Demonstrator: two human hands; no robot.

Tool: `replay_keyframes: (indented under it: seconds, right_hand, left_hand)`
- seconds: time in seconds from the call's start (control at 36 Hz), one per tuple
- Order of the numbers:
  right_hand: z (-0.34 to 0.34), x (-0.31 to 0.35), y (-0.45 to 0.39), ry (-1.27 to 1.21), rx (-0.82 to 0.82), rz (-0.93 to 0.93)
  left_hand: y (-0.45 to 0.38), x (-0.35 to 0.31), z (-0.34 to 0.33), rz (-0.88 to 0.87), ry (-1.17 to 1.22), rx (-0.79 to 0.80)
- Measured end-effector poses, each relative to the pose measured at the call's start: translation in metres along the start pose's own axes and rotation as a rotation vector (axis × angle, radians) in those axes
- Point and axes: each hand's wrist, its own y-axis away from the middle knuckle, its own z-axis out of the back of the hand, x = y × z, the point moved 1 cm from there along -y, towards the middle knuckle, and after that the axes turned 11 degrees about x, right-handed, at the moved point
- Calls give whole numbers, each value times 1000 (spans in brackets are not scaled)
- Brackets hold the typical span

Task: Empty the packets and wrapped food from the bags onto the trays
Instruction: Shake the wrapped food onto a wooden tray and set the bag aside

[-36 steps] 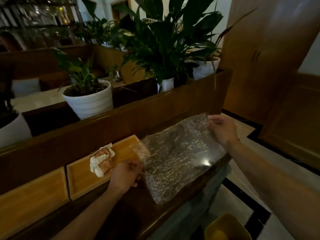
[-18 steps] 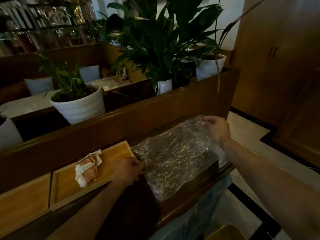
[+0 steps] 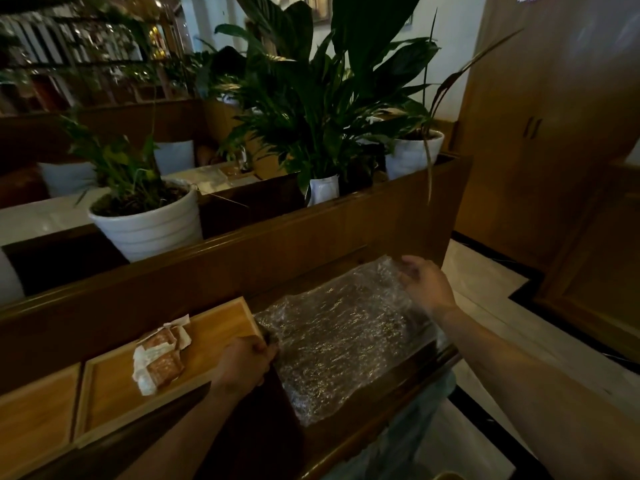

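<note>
Lowered since earlier, the left hand (image 3: 244, 363) is curled round the near corner of the bag (image 3: 346, 334); the far corner is touched by the right hand (image 3: 429, 285), pinch unclear. Between them the bag is laid flat along the counter (image 3: 277, 427), the tray (image 3: 214, 327) with wrapped food (image 3: 161, 358) just left.

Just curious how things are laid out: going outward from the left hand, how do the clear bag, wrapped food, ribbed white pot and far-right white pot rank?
1. The bag: the left hand pinches its near left corner.
2. The wrapped food: on the tray, just left of the hand.
3. The ribbed pot: farther back, to the left.
4. The right pot: farthest, back right.
</note>
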Motion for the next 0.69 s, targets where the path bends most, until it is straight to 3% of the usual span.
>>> replay_keyframes:
  seconds: [0.14,0.25,0.36,0.56,0.69]
  right_hand:
    - [0,9,18,151,16,11]
    - [-5,19,48,212,-25,114]
    - [-19,28,83,144,-39,246]
    - [-56,43,137,265,169,442]
    - [-93,57,173,248,380,552]
  left_hand:
    - [4,11,3,1,-53,-4]
    - [16,18,6,-15,-153,-103]
    - [45,23,6,-72,66,-126]
    - [102,36,2,-165,353,-158]
    - [144,64,5,-208,289,-154]
